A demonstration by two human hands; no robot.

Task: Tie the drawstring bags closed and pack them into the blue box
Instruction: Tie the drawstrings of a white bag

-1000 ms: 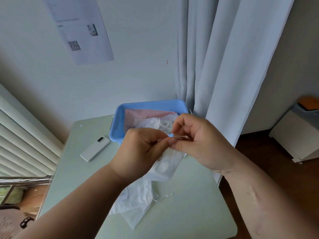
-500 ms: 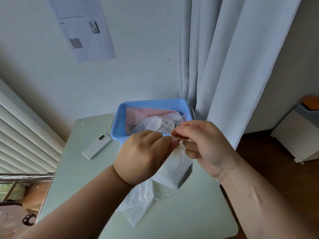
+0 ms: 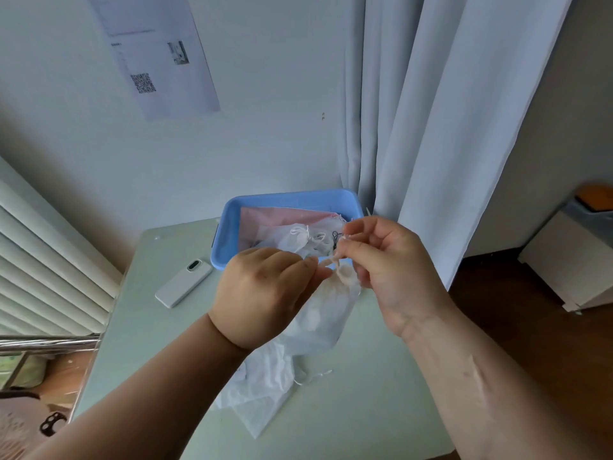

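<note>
Pinching the cord (image 3: 332, 259) of a bag (image 3: 320, 315) over the surface (image 3: 365, 410), the left hand (image 3: 265, 293) and right hand (image 3: 388, 270) are tying a knot that likely needs pulling tight before boxing.

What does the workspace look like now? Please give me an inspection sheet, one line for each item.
Surface: pale green table, partly covered by bags.
Job's things: blue box at the far edge holds tied bags; one white bag is held up by the hands; loose bags lie under it.
Clutter: white phone left of the box.
Grippers: left hand and right hand each pinch the drawstring.
Cables: nothing seen.
Surroundings: curtain behind the box, printed sheet on the wall, blinds at left.
</note>
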